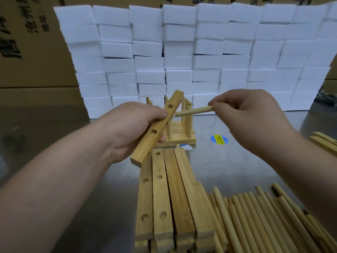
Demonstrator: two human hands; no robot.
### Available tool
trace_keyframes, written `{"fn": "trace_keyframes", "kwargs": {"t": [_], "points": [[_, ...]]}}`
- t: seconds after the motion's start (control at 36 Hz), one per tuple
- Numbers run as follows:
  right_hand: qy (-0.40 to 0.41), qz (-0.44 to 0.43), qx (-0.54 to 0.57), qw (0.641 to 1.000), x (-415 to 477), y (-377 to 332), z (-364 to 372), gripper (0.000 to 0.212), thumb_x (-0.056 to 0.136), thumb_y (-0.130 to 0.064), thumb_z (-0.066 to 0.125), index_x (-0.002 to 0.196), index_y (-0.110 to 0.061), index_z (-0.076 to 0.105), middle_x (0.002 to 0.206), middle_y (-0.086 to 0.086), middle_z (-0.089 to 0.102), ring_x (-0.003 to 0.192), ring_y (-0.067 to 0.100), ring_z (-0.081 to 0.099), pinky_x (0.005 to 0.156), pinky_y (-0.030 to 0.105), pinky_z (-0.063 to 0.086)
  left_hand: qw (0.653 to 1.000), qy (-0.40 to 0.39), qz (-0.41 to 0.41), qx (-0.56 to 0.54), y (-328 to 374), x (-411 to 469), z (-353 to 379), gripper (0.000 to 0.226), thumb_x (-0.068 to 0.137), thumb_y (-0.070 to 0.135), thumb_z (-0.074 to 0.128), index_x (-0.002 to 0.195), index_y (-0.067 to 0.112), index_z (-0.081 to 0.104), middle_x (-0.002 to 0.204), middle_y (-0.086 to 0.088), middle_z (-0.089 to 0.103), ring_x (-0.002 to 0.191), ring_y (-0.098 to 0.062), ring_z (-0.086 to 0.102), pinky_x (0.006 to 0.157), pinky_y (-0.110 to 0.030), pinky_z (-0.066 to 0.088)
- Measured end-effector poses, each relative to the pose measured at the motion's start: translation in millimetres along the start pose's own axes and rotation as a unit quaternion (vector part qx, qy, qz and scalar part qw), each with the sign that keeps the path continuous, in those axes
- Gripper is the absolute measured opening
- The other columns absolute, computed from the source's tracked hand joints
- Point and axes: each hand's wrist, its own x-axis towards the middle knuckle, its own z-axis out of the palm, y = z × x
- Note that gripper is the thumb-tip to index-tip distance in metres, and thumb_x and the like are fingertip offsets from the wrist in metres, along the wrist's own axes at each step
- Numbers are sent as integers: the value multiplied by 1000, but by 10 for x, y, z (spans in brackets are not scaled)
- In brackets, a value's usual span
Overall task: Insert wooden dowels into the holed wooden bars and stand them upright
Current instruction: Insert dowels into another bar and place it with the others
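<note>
My left hand [135, 128] grips a holed wooden bar [160, 125], held slanted in the air with its holes facing me. My right hand [244, 114] pinches a short wooden dowel [193, 111] by one end. The dowel lies nearly level, its free tip close to the bar's right edge near the upper holes. Behind them stand finished bars with upright dowels [182, 128] in a tight group on the metal table.
A stack of loose holed bars [169, 194] lies in front of me. A heap of loose dowels [269, 220] is at the lower right. White foam blocks [182, 52] form a wall behind, cardboard boxes [27, 42] at left. More bars [324, 141] sit at the right edge.
</note>
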Motion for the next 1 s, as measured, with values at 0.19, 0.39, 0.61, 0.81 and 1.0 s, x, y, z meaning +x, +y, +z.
{"fn": "trace_keyframes", "kwargs": {"t": [0.19, 0.39, 0.61, 0.81, 1.0], "points": [[24, -18, 38, 999, -15, -46, -43, 26, 85, -16, 49, 69, -29, 64, 32, -11, 39, 29, 6, 36, 30, 10, 24, 1000, -1, 15, 12, -11, 33, -13, 21, 90, 20, 52, 80, 8, 67, 68, 0, 68, 46, -8, 49, 41, -14, 41], [22, -16, 12, 1000, -34, -75, -36, 30, 86, -21, 50, 61, -34, 61, 68, -4, 62, 59, 15, 54, 42, 18, 38, 998, -16, 14, -63, -16, 50, 19, 23, 96, 16, 42, 98, 3, 61, 76, -8, 73, 45, -11, 58, 41, -17, 46], [32, -5, -6, 999, -34, -102, -53, 29, 86, -21, 50, 64, -37, 60, 73, -9, 65, 62, 10, 57, 53, 26, 45, 997, -27, 25, -74, -44, 49, 4, 33, 92, 10, 35, 112, 15, 60, 67, -7, 67, 43, -16, 56, 40, -21, 46], [2, -24, -11, 1000, -40, -119, -67, 30, 86, -20, 50, 66, -41, 59, 72, -12, 64, 49, 9, 52, 38, 15, 37, 996, -40, 39, -69, -23, 36, 30, 30, 96, 18, 40, 116, 26, 61, 62, -4, 59, 40, -15, 53, 40, -20, 46], [-57, -38, -54, 996, -45, -105, -56, 18, 82, -29, 49, 74, -43, 58, 54, -24, 54, 38, 4, 45, 37, 16, 31, 995, -45, 72, -44, 16, 14, -3, 27, 95, 19, 44, 101, 34, 66, 61, -3, 62, 44, -15, 55, 41, -21, 46]]}}
